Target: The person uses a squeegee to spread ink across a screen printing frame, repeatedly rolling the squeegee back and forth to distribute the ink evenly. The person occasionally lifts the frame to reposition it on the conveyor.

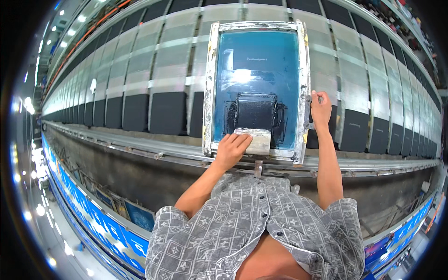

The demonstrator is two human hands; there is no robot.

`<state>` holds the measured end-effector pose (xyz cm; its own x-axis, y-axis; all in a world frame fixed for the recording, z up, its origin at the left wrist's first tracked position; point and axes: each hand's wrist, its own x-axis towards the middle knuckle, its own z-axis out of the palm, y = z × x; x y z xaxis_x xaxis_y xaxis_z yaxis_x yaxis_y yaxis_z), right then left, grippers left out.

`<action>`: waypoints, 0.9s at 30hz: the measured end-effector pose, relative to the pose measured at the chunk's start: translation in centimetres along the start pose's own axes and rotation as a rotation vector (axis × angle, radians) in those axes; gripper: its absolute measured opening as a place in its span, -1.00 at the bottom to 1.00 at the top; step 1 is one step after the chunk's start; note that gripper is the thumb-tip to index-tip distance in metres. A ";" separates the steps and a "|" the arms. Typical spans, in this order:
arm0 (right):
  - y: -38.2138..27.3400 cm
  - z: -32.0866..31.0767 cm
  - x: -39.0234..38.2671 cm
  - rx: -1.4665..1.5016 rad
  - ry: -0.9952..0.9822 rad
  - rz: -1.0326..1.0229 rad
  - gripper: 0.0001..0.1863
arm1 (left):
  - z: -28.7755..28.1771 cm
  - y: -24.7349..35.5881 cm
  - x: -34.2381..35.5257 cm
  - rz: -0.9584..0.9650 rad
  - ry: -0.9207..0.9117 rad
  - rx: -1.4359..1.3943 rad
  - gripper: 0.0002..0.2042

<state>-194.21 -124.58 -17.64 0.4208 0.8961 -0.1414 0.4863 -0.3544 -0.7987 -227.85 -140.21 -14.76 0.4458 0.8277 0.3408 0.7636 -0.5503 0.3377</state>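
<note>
A printing screen [256, 60] with teal mesh and a worn, ink-smeared pale frame lies in front of me. Dark ink [255, 112] forms a block low on the mesh, with streaks at both sides. At the near end of that block, my left hand [232, 148] is closed on the left end of a squeegee [259, 142] with a pale, broad holder. Beside the frame's right edge is my right hand [321, 109], its fingers curled together next to a dark bracket [308, 112]. What these fingers grip, if anything, is hidden.
Long rows of flat boards [168, 70] carrying black fabric pieces [168, 113] stretch left and right under and beside the screen. A metal rail [186, 157] runs along the near edge, between me and the boards. More framed screens [140, 215] stand low at the left.
</note>
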 end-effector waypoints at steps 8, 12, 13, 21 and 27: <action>-3.6 16.1 -6.4 0.195 -0.024 -0.074 -0.67 | -8.7 -17.6 -2.9 -0.286 -0.447 -0.066 -0.71; -4.7 17.5 -6.9 0.200 0.079 -0.176 -0.64 | -9.2 -21.5 -1.5 -0.385 -0.693 -0.185 -0.58; -4.9 17.3 -6.9 0.181 0.071 -0.156 -0.63 | -8.9 -21.8 -0.3 -0.390 -0.769 -0.196 -0.52; -4.8 18.6 -6.5 -0.026 0.008 -0.031 -0.68 | -8.9 -24.5 5.4 -0.394 -1.025 -0.525 -0.48; -13.3 19.0 -7.3 -0.223 -0.021 -0.666 -0.62 | -8.8 -25.3 7.8 -0.286 -0.533 -0.129 -0.65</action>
<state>-218.29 -121.31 -17.14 -0.0350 0.9457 0.3232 0.7819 0.2273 -0.5805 -247.81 -120.74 -12.89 0.4292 0.8671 -0.2528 0.8394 -0.2796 0.4661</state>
